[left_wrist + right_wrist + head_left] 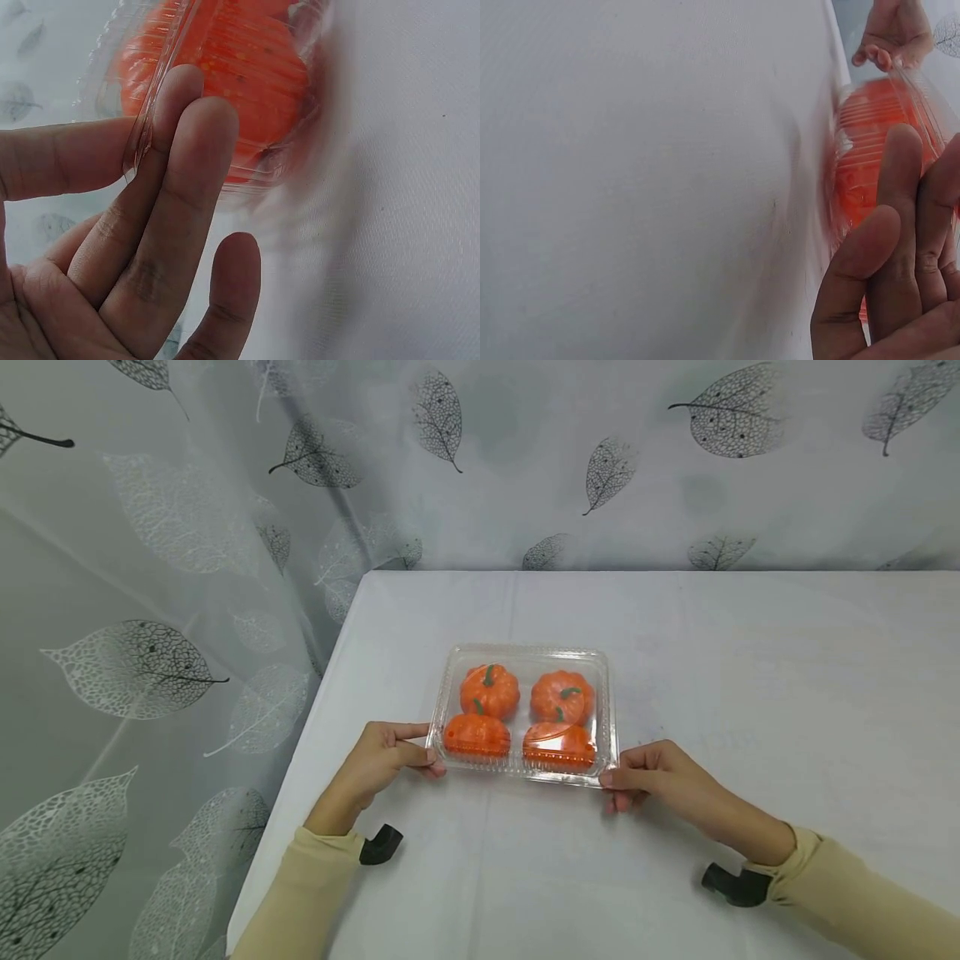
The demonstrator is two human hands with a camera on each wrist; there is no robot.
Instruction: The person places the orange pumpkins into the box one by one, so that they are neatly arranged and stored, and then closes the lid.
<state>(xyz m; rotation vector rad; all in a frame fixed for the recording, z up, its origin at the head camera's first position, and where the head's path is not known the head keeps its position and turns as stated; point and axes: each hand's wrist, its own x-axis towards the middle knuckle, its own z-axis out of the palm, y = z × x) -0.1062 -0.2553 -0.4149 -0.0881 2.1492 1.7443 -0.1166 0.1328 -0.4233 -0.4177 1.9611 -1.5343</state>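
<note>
A clear plastic clamshell container (521, 710) lies on the white table with its lid over several small orange pumpkins (490, 692) that have green stems. At its near left corner my left hand (378, 766) pinches the rim between thumb and fingers. The left wrist view shows that rim (142, 142) between the thumb and fingers, the other fingers beneath it. My right hand (663, 785) pinches the near right corner. In the right wrist view, the fingers (900, 172) of that hand are beside the container's ribbed side, and its grip is partly cut off by the frame.
A white cloth covers the table (787, 693). Behind it and to the left hangs a grey curtain (510, 460) printed with leaves. Black wrist mounts (381, 845) sit at both sleeves.
</note>
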